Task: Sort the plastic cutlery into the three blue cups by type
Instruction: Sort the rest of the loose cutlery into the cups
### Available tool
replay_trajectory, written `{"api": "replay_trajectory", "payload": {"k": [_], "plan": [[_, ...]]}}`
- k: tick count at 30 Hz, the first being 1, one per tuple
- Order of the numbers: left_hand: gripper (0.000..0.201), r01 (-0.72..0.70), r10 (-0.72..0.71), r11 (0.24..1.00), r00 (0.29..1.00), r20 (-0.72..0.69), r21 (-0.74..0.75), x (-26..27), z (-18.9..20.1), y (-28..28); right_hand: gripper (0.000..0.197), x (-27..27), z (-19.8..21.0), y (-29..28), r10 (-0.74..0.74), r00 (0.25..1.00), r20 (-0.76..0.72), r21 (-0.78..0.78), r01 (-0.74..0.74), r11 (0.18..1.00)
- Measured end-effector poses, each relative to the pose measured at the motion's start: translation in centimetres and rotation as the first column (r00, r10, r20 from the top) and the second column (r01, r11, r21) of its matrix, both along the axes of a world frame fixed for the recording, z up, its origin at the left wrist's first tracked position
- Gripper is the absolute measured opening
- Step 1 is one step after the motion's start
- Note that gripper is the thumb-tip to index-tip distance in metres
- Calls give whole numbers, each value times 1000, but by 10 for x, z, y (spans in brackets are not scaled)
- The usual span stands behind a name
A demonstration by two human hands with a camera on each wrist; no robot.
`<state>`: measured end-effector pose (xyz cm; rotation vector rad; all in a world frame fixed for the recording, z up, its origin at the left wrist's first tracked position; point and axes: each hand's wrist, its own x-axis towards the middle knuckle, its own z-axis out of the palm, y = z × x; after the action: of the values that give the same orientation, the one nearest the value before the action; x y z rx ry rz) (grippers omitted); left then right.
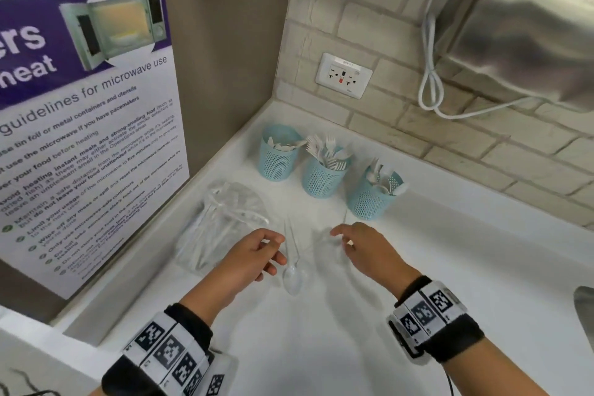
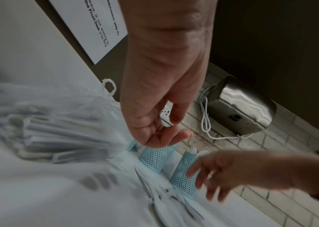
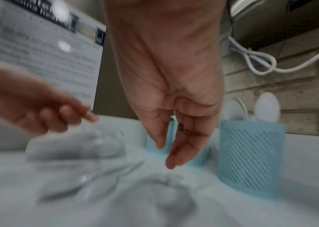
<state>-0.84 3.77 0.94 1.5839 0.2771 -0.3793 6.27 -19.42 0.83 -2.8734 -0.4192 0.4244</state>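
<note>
A couple of thin white plastic pieces, one a spoon (image 1: 292, 278), are lying loose on the smooth white counter (image 1: 450, 267) between the hands. Left hand (image 1: 254, 254) is hovering just beside them, fingers loosely curled, holding nothing. Right hand (image 1: 361, 247) is reaching in with relaxed fingers, also holding nothing. Behind, three blue mesh cups (image 1: 323, 177) are standing in a row, holding cutlery. A crinkly clear bag (image 1: 221, 222) of more is sitting to the left.

Three pale-blue mesh cups (image 1: 321, 175) hold white cutlery (image 1: 326, 151) on a white tabletop (image 1: 450, 251), beside a purple-and-white poster (image 1: 80, 106) at left.
</note>
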Motion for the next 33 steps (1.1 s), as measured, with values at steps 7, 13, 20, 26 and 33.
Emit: {"api": "replay_trajectory", "payload": {"k": [7,13,20,26,33], "plan": [[16,44,-44,999,999,-8,23,-1,1,-1,53,-11,-37,-17,13,1000,-2,-243,-13,970],[17,41,-44,995,999,24,95,0,-3,3,40,-10,-48,-3,118,968,223,-346,-35,937],[56,248,-505,703,833,223,666,6,-26,-11,28,-8,-47,2,52,985,167,-12,-51,999],[76,282,-770,289,636,48,915,18,-29,-34,39,16,-45,8,-117,993,28,65,115,991],[58,172,-788,76,614,-46,982,31,-46,-39,43,20,-46,19,-100,982,-157,31,106,994]]}}
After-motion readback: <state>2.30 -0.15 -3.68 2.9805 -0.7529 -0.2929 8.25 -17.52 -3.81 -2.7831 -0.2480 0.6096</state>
